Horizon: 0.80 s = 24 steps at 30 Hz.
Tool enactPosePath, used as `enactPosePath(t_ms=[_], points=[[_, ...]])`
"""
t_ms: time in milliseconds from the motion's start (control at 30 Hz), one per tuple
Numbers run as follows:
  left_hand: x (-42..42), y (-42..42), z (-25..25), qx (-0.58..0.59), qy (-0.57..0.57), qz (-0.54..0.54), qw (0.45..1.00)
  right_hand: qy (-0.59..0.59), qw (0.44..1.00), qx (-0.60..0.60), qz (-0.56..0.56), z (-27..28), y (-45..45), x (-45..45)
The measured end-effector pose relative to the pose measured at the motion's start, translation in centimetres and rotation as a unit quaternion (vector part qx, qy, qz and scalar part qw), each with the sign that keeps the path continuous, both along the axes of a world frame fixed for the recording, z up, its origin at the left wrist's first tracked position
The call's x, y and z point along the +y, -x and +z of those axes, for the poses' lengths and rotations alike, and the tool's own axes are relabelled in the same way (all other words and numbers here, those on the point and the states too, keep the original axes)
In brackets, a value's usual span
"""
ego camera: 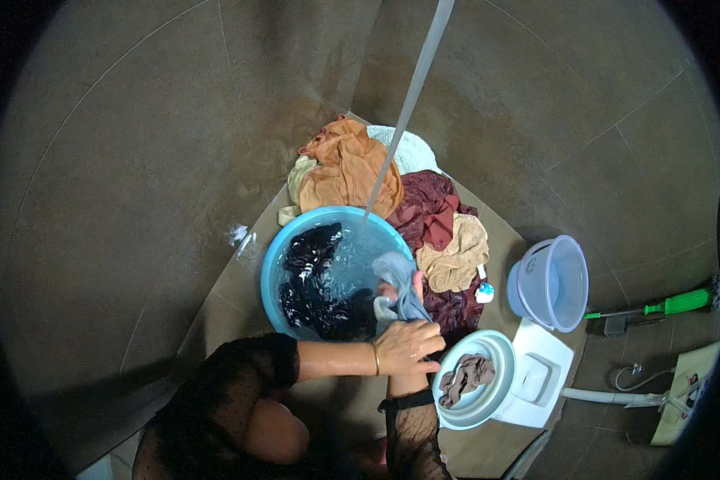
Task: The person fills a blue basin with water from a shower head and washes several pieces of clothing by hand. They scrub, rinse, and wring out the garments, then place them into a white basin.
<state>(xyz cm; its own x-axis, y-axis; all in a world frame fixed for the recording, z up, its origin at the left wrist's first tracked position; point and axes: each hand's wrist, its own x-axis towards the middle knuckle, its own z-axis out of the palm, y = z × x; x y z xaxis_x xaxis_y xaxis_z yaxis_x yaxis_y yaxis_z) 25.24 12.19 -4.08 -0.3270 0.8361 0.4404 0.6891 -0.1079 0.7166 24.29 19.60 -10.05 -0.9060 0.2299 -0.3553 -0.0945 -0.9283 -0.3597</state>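
Note:
My left hand [409,348], with a bangle at its wrist, lies across my right wrist at the near end of a wet light blue-grey cloth [403,277]; whether its fingers grip the cloth is unclear. Partly hidden by this cloth, my right hand [418,284] holds it over the right side of a blue basin [268,276]. Dark wet fabric [313,252] lies in the basin's water. A stream of water [409,99] falls into the basin from above.
Orange cloth [348,174], maroon cloth [423,201] and a beige towel [456,255] lie beyond and beside the basin. A smaller basin [505,384] with brown fabric overlaps a white squat toilet [555,399]. Further right are a bucket [525,285] and a green-handled brush [687,301].

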Motion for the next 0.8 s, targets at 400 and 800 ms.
enactPosePath(t_ms=[400,800], points=[[0.3,15.0,-9.9,-0.140,0.207,0.281,0.927,-0.178,0.952,-0.240,-0.069,2.1,1.0,-2.2],[-3.4,16.0,-14.8,-0.001,0.459,0.053,0.887,-0.362,0.871,-0.293,0.153,-11.9,-2.7,-3.4]])
